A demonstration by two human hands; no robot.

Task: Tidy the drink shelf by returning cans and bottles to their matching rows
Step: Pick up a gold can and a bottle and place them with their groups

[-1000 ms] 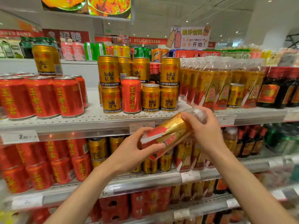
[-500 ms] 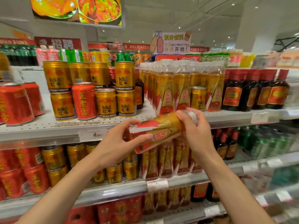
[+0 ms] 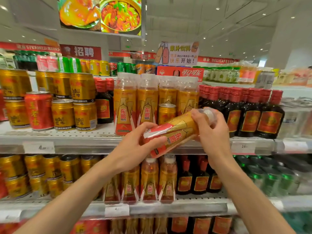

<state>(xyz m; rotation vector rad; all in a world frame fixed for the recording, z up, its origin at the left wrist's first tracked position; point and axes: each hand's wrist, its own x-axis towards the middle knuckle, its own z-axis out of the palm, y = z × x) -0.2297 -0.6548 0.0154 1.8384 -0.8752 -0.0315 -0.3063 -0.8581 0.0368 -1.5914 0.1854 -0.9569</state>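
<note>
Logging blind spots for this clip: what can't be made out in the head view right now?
- Base of the tilted gold-and-red plastic bottle: covered by the left hand.
- Its clear cap: partly hidden by the right hand.
- Small gold can among the upright bottles: lower part blocked by the held bottle, label unreadable.
- White shelf price tag: too blurred to read.
- Bottom-shelf goods: cut off by the frame's lower edge.

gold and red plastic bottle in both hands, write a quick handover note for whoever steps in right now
Left hand grips the base of the gold and red plastic bottle; right hand grips its neck. The bottle is tilted, cap up right, in front of the top shelf edge.
Done: bottle picked up, not shelved.
Left: stand it in the matching bottle row. A small gold can sits in that row and a red can stands among the gold cans; both look misplaced.
</note>
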